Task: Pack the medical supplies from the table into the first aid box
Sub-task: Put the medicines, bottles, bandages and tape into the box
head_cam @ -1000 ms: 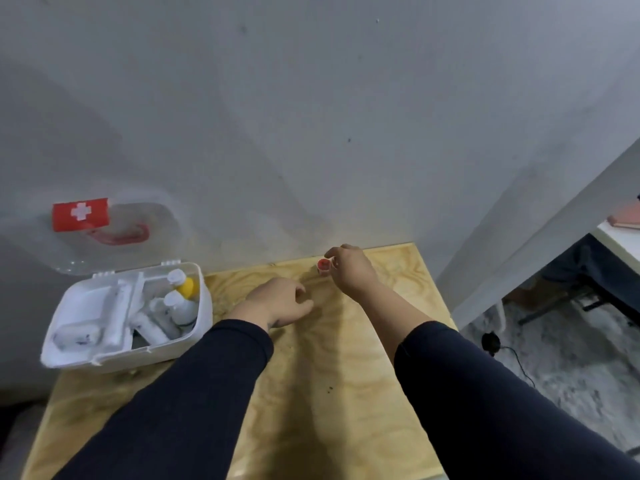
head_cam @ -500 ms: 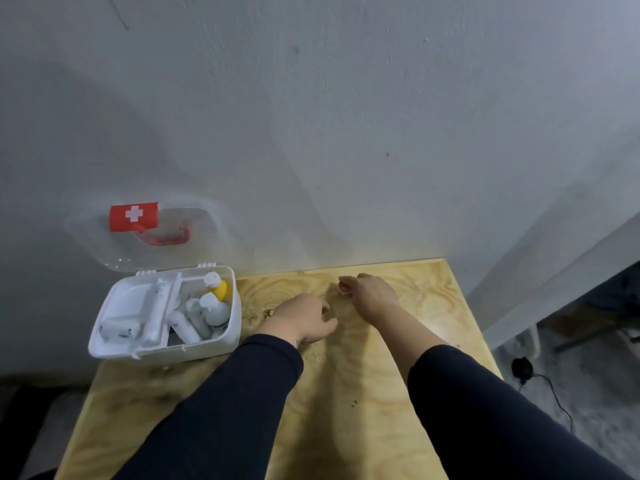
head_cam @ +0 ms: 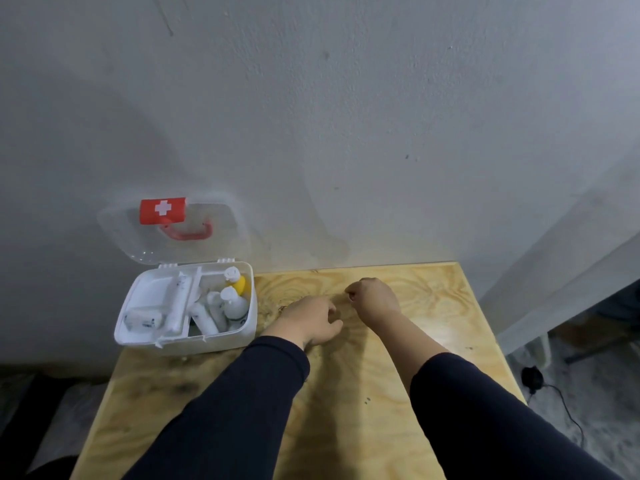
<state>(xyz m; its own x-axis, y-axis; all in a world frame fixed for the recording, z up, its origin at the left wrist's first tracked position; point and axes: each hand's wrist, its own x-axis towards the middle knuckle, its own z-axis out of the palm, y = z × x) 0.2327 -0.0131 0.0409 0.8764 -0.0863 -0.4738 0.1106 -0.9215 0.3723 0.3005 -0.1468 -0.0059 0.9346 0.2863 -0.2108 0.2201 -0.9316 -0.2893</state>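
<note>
The right hand (head_cam: 375, 299) was curled, its fingertips pressed together on a small red thing (head_cam: 351, 298) of which only a sliver showed between them. A second before, that red piece had been plainly visible at the fingertips, near the far edge of the table (head_cam: 433, 306); since then the fingers had drawn in over it, and the hand sat a little nearer the left one. The left hand (head_cam: 311, 320) lay beside it on the wood, fingers loosely bent toward the right hand; whether it held anything could not be told.

Just left of that hand stood the first aid box (head_cam: 242, 336), white, its clear lid (head_cam: 221, 233) tipped back against the wall, with the red cross label (head_cam: 162, 210) showing. Inside were a yellow-necked bottle (head_cam: 239, 284), a white bottle (head_cam: 235, 304) and several white rolls (head_cam: 207, 320).

No other supplies showed on the bare wood. The tighter hold suggested the red piece was secured for carrying, so it looked like the last item, with the move across to the box not yet made.
</note>
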